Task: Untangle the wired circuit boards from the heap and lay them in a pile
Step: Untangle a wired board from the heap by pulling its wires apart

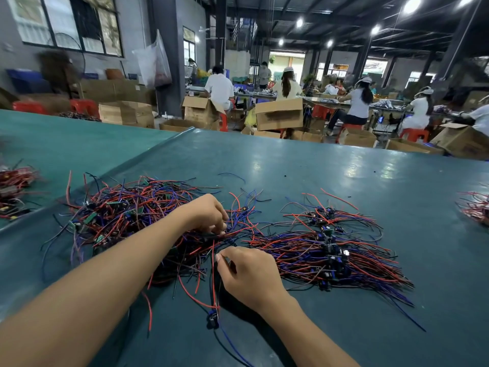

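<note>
The tangled heap (119, 207) of red, blue and black wires (148, 197) and small green boards (91, 217) lies on the left of the teal counter (317, 168). The sorted pile (330, 252), with its wires combed mostly one way, lies just to the right. The left hand (209, 213) reaches into the heap's right edge with a narrow grip, fingertips curled down on a few wires, though which ones cannot be told. The right hand (248, 274) is nearer the body, its grip pinched thumb to forefinger on thin wires that run down to one dark board (213, 317) on the counter. That board looks nearly free. The step should go best if the left hand pins the heap while the right draws its wires slowly along their own length. At a snag, lifting the crossing loop off is safer than tugging, which could strain the joints at the board. It then belongs on the pile, wires lying the same way as the rest.
</note>
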Demonstrator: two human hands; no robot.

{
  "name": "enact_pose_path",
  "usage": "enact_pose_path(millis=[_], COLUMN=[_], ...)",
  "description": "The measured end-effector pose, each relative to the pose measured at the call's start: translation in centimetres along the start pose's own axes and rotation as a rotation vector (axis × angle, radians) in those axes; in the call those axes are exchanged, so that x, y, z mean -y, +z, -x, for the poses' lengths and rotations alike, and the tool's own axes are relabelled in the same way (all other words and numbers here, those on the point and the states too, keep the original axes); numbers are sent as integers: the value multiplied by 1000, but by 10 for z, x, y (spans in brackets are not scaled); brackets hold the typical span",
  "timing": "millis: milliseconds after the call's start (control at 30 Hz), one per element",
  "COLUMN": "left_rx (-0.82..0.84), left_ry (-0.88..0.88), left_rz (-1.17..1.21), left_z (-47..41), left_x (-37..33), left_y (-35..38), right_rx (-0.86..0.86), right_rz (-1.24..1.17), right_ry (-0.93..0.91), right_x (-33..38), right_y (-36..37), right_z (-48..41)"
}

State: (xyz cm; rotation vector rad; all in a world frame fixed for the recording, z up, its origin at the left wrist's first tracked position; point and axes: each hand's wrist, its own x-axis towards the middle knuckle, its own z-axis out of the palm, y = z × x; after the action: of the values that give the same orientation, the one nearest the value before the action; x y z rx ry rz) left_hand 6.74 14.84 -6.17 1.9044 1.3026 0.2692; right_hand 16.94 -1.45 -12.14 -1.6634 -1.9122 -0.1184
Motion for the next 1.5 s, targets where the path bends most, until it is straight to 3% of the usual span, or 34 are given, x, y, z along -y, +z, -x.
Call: enact_pose_path(millis=[333,433,600,700,867,1067,1167,1267,1400,1500], left_rx=[-40,6,121,179,259,244,200,55,-185,-222], left_ry=[-10,-40,-47,-49,-37,72,156,183,229,321], left_rz=[-293,-132,397,583,724,783,757,650,363,127], left_z=[0,0,0,5,14,17,18,18,17,14], left_x=[-16,-16,-16,-22,-28,-27,-26,-27,-30,-43], left_y=[18,12,-2,-18,-30,-33,-31,-24,-14,-1], right_rx=[-28,-20,-11,-6,-11,19,22,16,23,24], right_rz=[-4,-12,-7,-23,-13,-29,-24,-22,-14,0], right_ry=[-2,0,-1,-1,-10,3,1,-1,-7,-25], right_x=[-3,-4,-5,-5,-4,-3,-3,-3,-4,-3], right_y=[3,4,6,5,4,2,2,2,0,1], right_z=[0,0,-1,-1,-1,-1,-1,-1,-2,-3])
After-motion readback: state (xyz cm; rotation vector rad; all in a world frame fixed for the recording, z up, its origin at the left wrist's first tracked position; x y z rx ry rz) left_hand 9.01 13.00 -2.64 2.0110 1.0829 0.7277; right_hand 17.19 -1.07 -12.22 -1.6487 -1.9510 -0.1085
